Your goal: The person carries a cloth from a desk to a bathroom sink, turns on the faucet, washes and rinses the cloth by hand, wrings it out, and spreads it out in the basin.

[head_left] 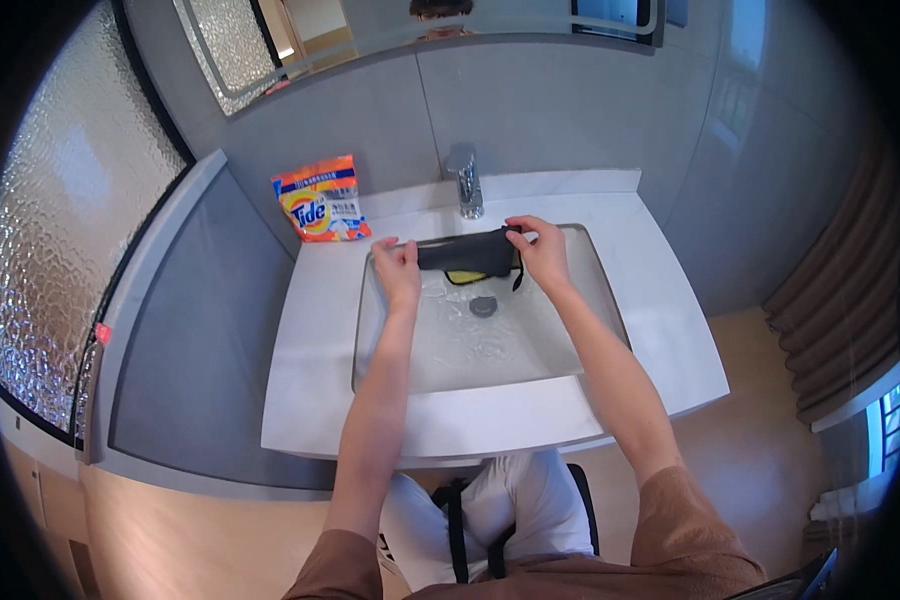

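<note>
Stretched between my two hands is a dark grey cloth [470,252] with a yellow underside and a small black loop hanging at its right end. My left hand [400,270] pinches the left end, and my right hand [540,252] pinches the upper right corner. Both hands are over the far part of a white rectangular sink [570,350], just in front of the chrome faucet [468,183]. Water ripples in the basin around a round grey drain stopper [483,306].
On the white counter [310,370], an orange bag of laundry detergent [322,203] stands at the back left. A mirror [510,30] hangs on the grey wall. Left of the counter is a grey partition [205,330]; a brown curtain [840,290] hangs at right.
</note>
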{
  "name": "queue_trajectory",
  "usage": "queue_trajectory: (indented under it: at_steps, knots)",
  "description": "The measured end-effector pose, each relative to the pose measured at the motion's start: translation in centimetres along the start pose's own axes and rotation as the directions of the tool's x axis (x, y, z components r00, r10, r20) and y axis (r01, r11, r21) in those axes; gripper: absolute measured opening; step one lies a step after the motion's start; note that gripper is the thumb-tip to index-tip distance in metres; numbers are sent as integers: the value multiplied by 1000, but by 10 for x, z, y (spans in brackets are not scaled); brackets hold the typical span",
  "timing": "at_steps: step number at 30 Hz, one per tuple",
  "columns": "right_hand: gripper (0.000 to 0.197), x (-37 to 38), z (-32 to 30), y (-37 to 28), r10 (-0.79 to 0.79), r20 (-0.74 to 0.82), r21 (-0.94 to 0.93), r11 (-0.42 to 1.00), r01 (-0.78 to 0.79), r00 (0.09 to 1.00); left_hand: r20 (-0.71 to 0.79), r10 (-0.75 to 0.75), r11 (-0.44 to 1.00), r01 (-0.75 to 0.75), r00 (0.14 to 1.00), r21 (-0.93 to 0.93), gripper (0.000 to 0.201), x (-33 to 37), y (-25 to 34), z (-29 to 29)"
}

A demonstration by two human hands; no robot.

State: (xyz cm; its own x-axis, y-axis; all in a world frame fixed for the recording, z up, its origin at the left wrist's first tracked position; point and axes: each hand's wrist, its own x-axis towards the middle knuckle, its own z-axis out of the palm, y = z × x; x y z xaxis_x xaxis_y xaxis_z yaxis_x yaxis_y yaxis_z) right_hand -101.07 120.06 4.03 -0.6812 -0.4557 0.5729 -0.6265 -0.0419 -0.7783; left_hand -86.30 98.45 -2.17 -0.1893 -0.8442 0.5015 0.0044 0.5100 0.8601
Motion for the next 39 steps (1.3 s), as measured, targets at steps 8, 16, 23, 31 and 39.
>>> queue_trajectory:
  at_steps: [8, 16, 23, 31, 39]
  knots:
    - [15, -3, -19, 19, 359, 393, -614, 788, -49, 846, 660, -472, 821, 17, 584, 571, 16, 6, 18, -27]
    - [42, -24, 4, -19, 614, 674, -738, 576, 351, 411, 681, -672, 517, -475, 291, 712, 49, -26, 75, -31]
    - [89, -76, 55, 20, 550, 774, -632, 701, 330, 314, 793, -609, 590, -668, 2, 454, 146, -80, 38, 15]
    - [81, -84, 65, 61, 389, 710, -653, 676, 342, 586, 872, -416, 631, -608, 258, 481, 157, -83, 13, 27]
    - [24, -53, 61, 36, 345, 748, -617, 677, 402, 567, 842, -455, 737, -409, 288, 538, 77, -53, 18, 26]
